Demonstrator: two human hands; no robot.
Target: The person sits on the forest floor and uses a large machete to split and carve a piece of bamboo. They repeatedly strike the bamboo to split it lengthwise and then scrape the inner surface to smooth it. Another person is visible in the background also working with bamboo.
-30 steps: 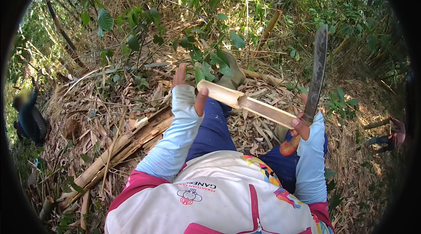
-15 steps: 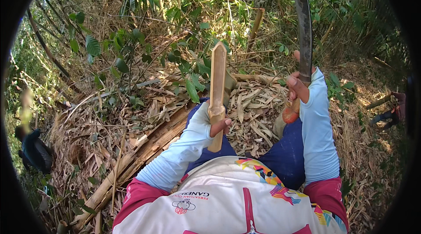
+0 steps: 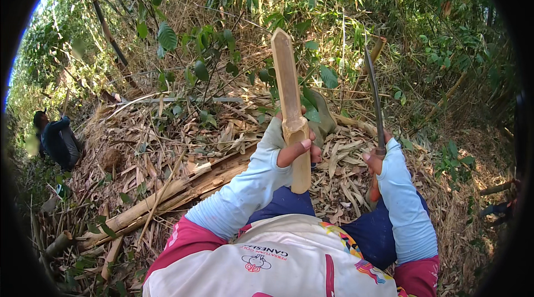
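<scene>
Nearest is the wearer's white shirt with deep pink sleeves and multicoloured patches [image 3: 278, 269], cut off by the lower edge; beyond it show dark blue trousers [image 3: 370, 233], partly hidden by the shirt and arms. Both forearms, in pale blue fabric that runs over part of each hand, reach forward with the elbows bent.

The left hand [image 3: 285, 155] is closed around the lower part of a pale tan bamboo piece with a pointed tip and a ridged node [image 3: 287, 80], thumb across its front, fingertips showing past its right edge; the rest of those fingers is hidden behind it. The piece stands nearly upright in front of the body, its tip leaning slightly left. The right hand [image 3: 377, 162] grips a dark-bladed machete with a reddish-orange handle [image 3: 375, 96], blade up and seen almost edge-on; most of its fingers are hard to make out.

To the left, a split brown bamboo log [image 3: 178, 197] lies on dry tan leaf litter [image 3: 339, 169]. An olive boot [image 3: 320, 119] is partly covered by a green-leaved plant [image 3: 329, 77]. Farther left is a person in dark clothes [image 3: 57, 138]; a dim figure at the right rim [image 3: 499, 208] is barely readable.
</scene>
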